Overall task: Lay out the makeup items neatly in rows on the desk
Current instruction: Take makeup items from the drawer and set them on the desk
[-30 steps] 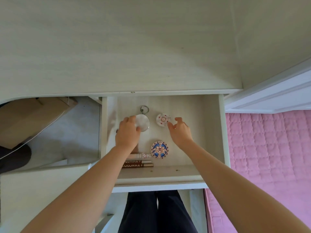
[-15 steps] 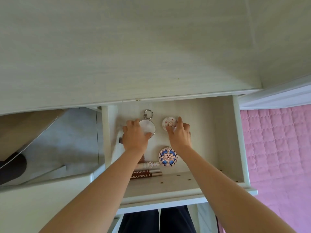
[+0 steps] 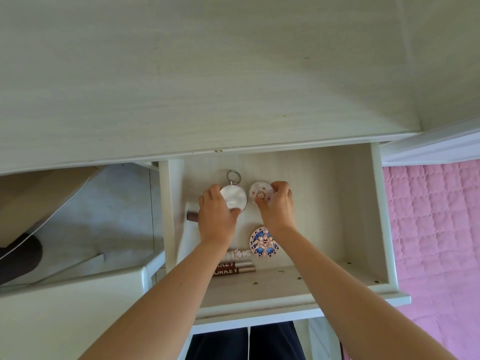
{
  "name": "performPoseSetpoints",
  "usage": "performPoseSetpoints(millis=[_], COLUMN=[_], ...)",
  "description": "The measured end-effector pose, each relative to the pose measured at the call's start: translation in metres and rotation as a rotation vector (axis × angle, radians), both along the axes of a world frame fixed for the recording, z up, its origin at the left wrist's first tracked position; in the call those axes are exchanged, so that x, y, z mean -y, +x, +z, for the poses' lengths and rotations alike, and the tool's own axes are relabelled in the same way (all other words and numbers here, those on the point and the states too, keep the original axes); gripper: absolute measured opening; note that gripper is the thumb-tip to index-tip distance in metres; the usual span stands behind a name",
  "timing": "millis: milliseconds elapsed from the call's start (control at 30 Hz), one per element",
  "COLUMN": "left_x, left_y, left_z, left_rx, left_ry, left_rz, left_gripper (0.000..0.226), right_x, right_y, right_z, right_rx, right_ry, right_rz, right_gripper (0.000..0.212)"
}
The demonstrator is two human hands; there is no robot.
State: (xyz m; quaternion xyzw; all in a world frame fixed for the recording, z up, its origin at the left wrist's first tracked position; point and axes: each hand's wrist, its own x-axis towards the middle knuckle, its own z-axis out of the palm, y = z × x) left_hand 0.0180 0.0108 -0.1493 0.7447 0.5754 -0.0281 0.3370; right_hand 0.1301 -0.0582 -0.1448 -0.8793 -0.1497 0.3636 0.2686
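Two hands reach into the open drawer (image 3: 379,211) under the desk (image 3: 207,74). The left hand (image 3: 217,219) curls its fingers round the white round compact (image 3: 235,197) with the metal ring at its top. The right hand (image 3: 276,206) pinches the small floral compact (image 3: 259,194) just beside it, fingers bent over its far edge. Nearer the drawer front lies a blue patterned compact (image 3: 263,242), and beside it three tubes (image 3: 239,263) lie partly under the left forearm. A pink quilt (image 3: 436,229) shows at the right.
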Motion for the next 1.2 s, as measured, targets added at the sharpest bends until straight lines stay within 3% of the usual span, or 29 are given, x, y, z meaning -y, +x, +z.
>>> performPoseSetpoints(millis=[200,533,767,967,1200], left_x=[0.000,0.001,0.006,-0.002,-0.032], left_y=[0.001,-0.002,-0.021,-0.039,-0.050], left_z=[0.003,0.030,0.073,0.122,0.170], left_rx=[0.261,0.496,0.585,0.674,0.807], left_ry=[-0.137,-0.309,-0.391,-0.307,-0.210], left_rz=[0.273,0.446,0.547,0.558,0.570], left_gripper=[0.051,0.043,0.041,0.039,0.041], right_x=[0.001,0.015,0.026,0.023,-0.010], right_y=[-0.006,-0.009,-0.012,-0.011,-0.009], right_z=[0.003,0.025,0.075,0.127,0.173], right_rx=[-0.042,-0.132,-0.138,-0.030,-0.013], right_ry=[0.076,0.111,0.184,0.234,0.336], right_rz=[-0.061,-0.233,-0.207,-0.004,0.050], right_gripper=[0.043,0.035,0.036,0.034,0.034])
